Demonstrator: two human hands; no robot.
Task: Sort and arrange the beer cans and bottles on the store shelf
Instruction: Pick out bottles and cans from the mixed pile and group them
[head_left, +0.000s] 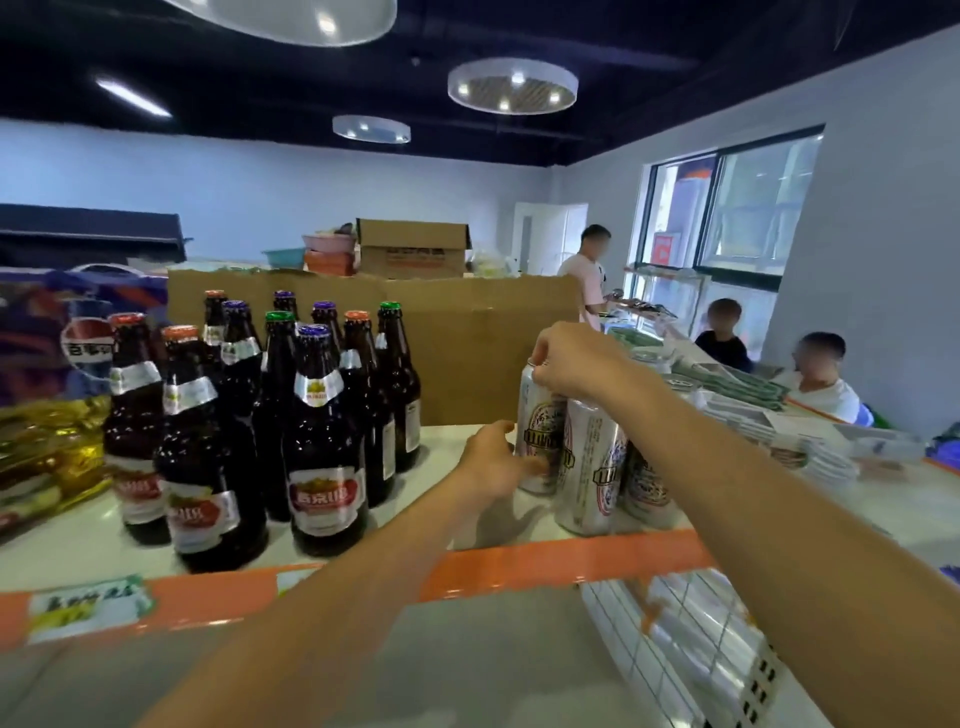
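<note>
Left hand: the left hand (493, 457) presses its fingers on the lower side of the rear can (540, 431).
Right hand: the right hand (571, 358) pinches the top rim of the same can.
Cans: silver with red emblems, three standing together on the white shelf (447, 519), right part.
Bottles: the brown bottles (270, 410) with coloured caps stand grouped on the left.
</note>
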